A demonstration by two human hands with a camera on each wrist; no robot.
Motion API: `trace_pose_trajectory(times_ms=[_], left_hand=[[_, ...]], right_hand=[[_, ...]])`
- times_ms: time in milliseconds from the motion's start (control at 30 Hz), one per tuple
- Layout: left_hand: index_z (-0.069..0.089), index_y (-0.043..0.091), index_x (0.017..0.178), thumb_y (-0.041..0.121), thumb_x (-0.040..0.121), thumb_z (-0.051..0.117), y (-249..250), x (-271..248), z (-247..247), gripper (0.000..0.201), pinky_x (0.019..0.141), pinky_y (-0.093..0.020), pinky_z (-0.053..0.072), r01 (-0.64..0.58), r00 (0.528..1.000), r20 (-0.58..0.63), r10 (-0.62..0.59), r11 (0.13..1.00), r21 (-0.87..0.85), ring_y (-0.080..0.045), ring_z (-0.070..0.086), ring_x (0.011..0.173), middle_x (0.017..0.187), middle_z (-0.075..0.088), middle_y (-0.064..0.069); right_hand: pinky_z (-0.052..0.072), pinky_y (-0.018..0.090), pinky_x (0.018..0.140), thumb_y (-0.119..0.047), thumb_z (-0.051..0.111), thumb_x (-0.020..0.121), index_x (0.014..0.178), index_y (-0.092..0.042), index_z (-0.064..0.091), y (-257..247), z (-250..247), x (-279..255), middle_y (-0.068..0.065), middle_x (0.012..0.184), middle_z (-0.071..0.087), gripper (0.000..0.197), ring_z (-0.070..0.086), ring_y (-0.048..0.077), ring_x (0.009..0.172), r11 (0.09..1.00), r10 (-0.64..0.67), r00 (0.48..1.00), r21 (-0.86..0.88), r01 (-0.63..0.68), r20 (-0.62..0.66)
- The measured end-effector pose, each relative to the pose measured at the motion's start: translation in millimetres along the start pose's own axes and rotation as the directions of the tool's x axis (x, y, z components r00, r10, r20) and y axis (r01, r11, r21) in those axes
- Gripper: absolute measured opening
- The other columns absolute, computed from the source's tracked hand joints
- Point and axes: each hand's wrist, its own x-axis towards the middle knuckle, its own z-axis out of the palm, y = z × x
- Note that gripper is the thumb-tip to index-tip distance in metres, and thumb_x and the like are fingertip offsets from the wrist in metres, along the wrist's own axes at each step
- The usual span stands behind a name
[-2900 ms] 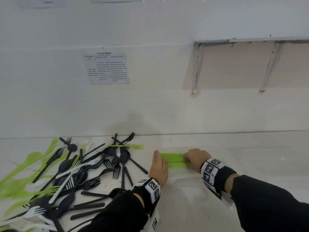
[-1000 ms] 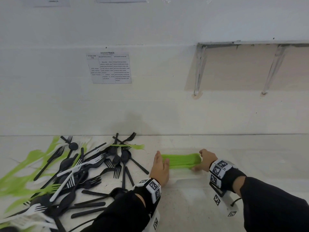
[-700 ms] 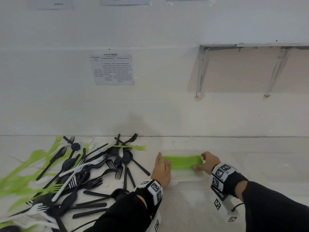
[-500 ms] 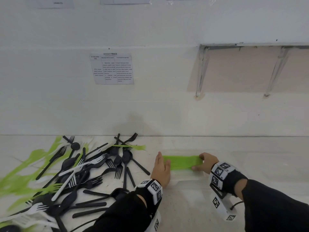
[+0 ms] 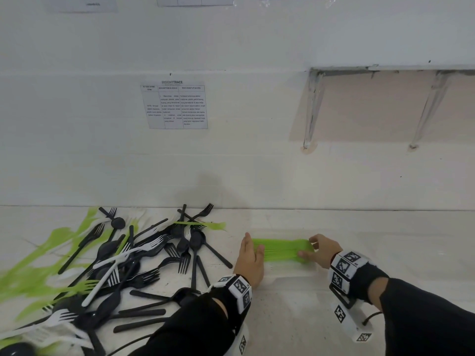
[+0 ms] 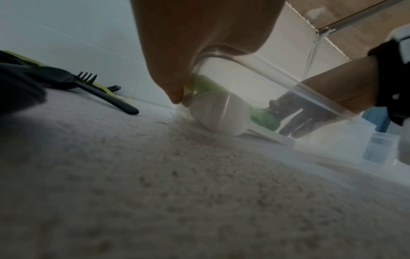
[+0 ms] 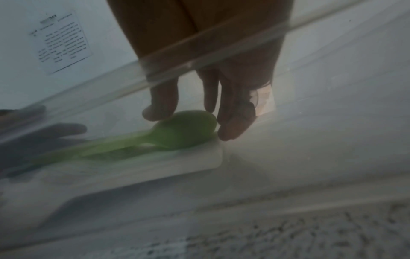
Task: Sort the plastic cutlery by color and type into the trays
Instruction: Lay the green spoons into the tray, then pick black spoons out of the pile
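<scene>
Green spoons [image 5: 281, 250] stacked in clear tray [image 5: 288, 274]. Right hand [image 5: 324, 253] fingertips curled onto bowls; left hand [image 5: 250, 260] flat, fingers straight against handle ends. Risk: uneven squeeze buckles stack, spoons slide out.

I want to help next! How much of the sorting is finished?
Done: a bundle of green spoons lies in the clear tray. In hand: the right hand tidies the spoon bowls while the left hand steadies the handle end. Left: most of it. The mixed pile of black, white and green cutlery waits on the table.
</scene>
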Motion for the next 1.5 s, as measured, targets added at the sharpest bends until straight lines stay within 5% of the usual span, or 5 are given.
trace_pose_trajectory(times_ms=[300, 533, 800, 1033, 1500], left_hand=[[-0.005, 0.005, 0.149, 0.032, 0.103, 0.021, -0.9, 1.1, 0.9, 0.060, 0.113, -0.018, 0.004, -0.002, 1.000, 0.005, 0.002, 1.000, 0.016, -0.016, 0.001, 0.146, 0.159, -0.003, -0.007], [0.011, 0.009, 0.150, 0.032, 0.103, 0.026, 2.4, -0.6, -14.9, 0.055, 0.115, -0.023, 0.010, 0.035, 0.999, 0.015, -0.034, 0.995, -0.096, -0.016, 0.014, 0.145, 0.157, 0.013, -0.004], [0.054, 0.011, 0.125, 0.017, 0.097, 0.043, -35.2, -17.7, -122.5, 0.030, 0.103, -0.038, 0.041, 0.080, 0.972, -0.207, -0.107, 0.988, -0.134, -0.025, 0.055, 0.115, 0.124, 0.059, -0.009], [0.060, 0.012, 0.112, 0.013, 0.095, 0.045, -93.2, -49.0, -206.9, 0.023, 0.085, -0.029, 0.046, 0.181, 0.925, -0.338, -0.174, 0.983, -0.010, -0.028, 0.061, 0.096, 0.112, 0.065, -0.014], [0.061, 0.012, 0.113, 0.009, 0.094, 0.042, -110.9, 1.0, -216.3, 0.028, 0.091, -0.019, 0.039, 0.038, 0.994, -0.110, -0.015, 0.976, 0.212, -0.014, 0.056, 0.105, 0.118, 0.062, -0.004]], right_hand=[[0.039, 0.031, 0.097, -0.036, 0.047, 0.095, 0.129, -0.005, 0.046, 0.1, -5.6, 2.4, 0.013, 0.127, 0.055, 0.046, 0.051, 0.028, 0.119, 0.994, 0.046, 0.992, 0.104, -0.034, -0.121], [0.037, 0.023, 0.089, -0.013, 0.051, 0.090, 0.105, -0.010, 0.062, -39.2, -14.3, -29.3, 0.005, 0.109, 0.053, 0.019, 0.052, 0.020, 0.104, 0.957, -0.254, 0.927, 0.065, 0.282, -0.278], [0.056, 0.023, 0.058, -0.007, 0.046, 0.087, 0.093, -0.010, 0.060, -169.4, 31.7, -60.7, 0.007, 0.084, 0.063, 0.016, 0.057, 0.015, 0.057, 0.916, -0.300, 0.945, 0.314, 0.249, 0.127], [0.045, 0.031, 0.094, -0.024, 0.044, 0.096, 0.119, -0.010, 0.056, -232.4, 108.8, -52.0, 0.014, 0.118, 0.060, 0.030, 0.056, 0.028, 0.114, 0.921, -0.319, 0.914, -0.143, 0.361, 0.252], [0.047, 0.026, 0.086, -0.029, 0.049, 0.092, 0.116, -0.006, 0.055, -241.4, 132.6, -22.0, 0.009, 0.121, 0.059, 0.034, 0.056, 0.026, 0.116, 0.971, -0.058, 0.986, -0.219, 0.092, 0.156]])
